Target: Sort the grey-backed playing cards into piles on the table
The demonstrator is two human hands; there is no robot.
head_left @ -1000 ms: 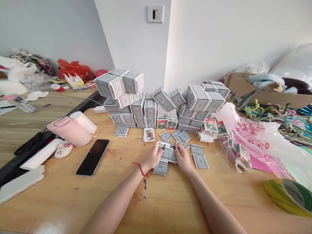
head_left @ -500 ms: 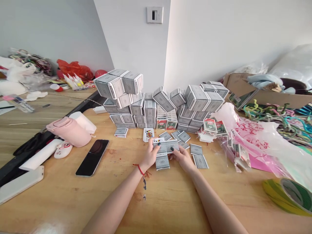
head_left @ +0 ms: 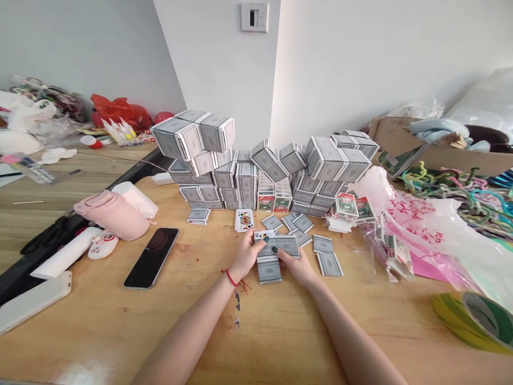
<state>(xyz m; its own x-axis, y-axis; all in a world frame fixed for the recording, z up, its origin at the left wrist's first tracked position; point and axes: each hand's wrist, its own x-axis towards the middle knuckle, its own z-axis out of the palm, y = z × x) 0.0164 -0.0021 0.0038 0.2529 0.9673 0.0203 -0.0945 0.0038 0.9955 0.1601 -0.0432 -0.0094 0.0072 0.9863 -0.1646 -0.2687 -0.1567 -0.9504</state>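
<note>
Between my two hands are joined grey-backed playing cards (head_left: 287, 245), with a folded face edge showing along the top. My left hand (head_left: 249, 252) pinches their left side, thumb on top. My right hand (head_left: 295, 263) grips the right part, its thumb lying across the card backs. Another grey card (head_left: 269, 271) hangs below or lies just under them; I cannot tell which. Beyond my left hand a face-up jack card (head_left: 244, 220) lies on the table. Loose folded cards (head_left: 303, 223) are scattered behind and right of my right hand.
A structure of card-covered blocks (head_left: 246, 182) stands at the back. To the left lie a black phone (head_left: 151, 259) and a pink tumbler (head_left: 116, 215). Card boxes (head_left: 347, 206), plastic bags (head_left: 409, 214) and a yellow-green tape roll (head_left: 473, 321) occupy the right.
Both hands and the cards have shifted slightly down in view. My right thumb has slid left across the card backs, toward my left thumb.
</note>
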